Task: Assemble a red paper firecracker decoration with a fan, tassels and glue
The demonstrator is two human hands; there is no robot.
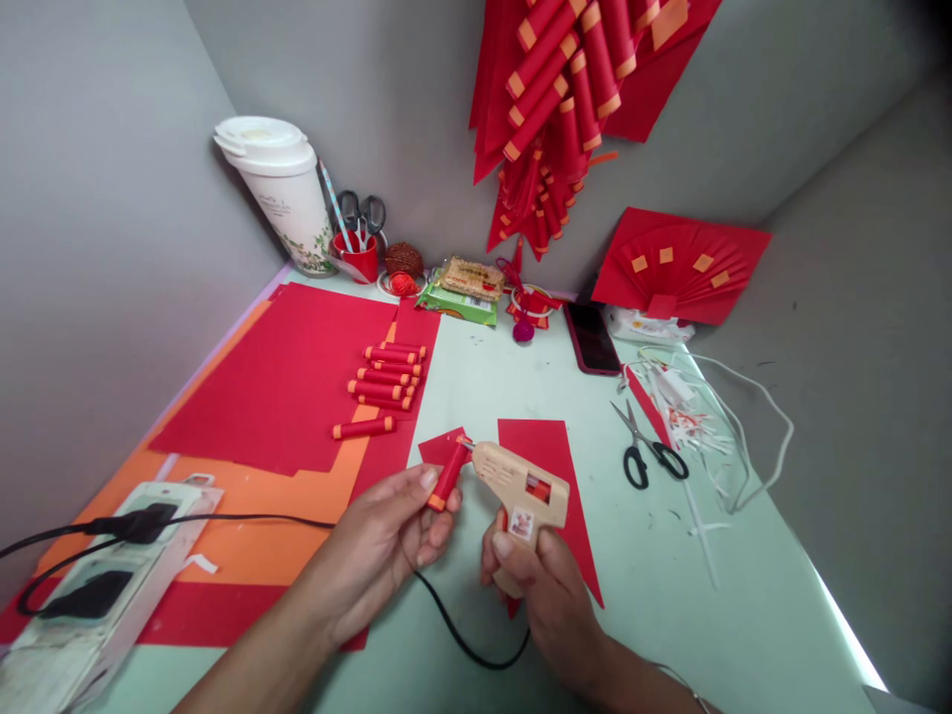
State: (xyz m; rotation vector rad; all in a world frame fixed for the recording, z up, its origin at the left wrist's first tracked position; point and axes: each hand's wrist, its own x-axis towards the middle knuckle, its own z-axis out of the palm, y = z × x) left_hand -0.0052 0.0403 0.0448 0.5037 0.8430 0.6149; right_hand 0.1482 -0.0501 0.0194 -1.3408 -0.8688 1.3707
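My left hand (402, 531) pinches a red paper tube (449, 474) with orange ends, tilted with its upper end away from me. In my right hand (546, 595) is a beige hot glue gun (521, 481), gripped by its handle. The gun's metal nozzle points left and meets the tube near its upper end; whether glue is coming out is too small to tell. Beyond my left hand, several finished red tubes (387, 377) with orange ends lie in a pile, one of them apart (364, 427). Red paper pieces (532, 436) lie under and behind the gun.
A power strip (141, 565) with black plugs sits at left, its cord running behind my left hand. Red sheets (290, 377) cover orange paper. Scissors (646, 451), a phone (591, 339) and white cables (744, 426) lie right. A white cup (275, 188) stands back left; red paper decorations (565, 89) hang above.
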